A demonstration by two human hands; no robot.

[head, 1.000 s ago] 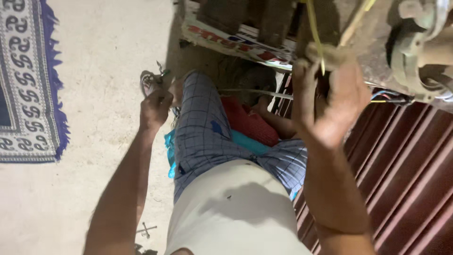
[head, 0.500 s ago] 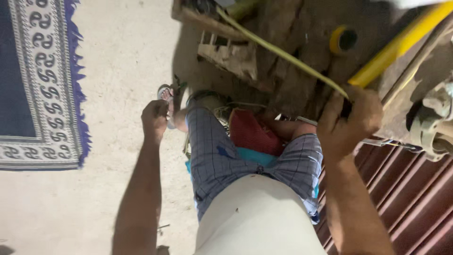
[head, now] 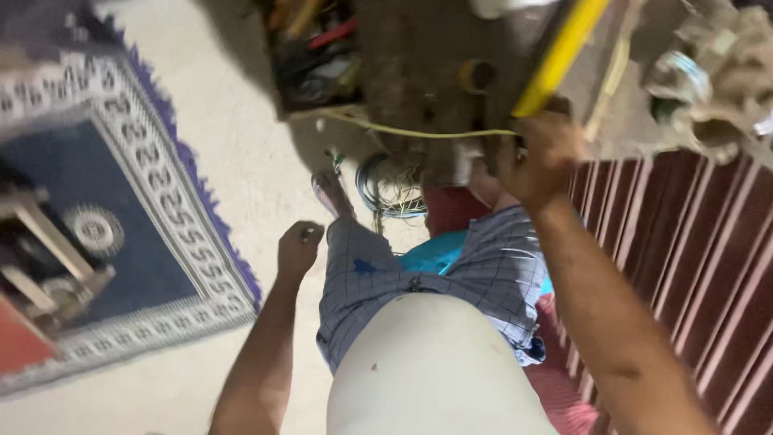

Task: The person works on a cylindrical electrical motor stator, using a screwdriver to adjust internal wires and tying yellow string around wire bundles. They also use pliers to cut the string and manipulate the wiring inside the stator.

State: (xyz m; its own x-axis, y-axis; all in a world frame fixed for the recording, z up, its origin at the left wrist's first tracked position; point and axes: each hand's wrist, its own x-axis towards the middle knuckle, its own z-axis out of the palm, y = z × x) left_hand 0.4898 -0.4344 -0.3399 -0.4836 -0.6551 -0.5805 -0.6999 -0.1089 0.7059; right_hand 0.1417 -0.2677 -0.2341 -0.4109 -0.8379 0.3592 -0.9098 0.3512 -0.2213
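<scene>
While my right hand [head: 541, 157] grips the yellow tube [head: 560, 56], my left hand [head: 299, 248] hangs fisted, seemingly empty; repositioning it needs steadying.

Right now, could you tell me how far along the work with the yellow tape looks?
Done: the yellow tape is pulled out across the wooden piece. In hand: the right hand grips the tape against the yellow bar; the left hand hangs closed beside the knee. Left: the coil of wire lies untouched on the floor.
</scene>
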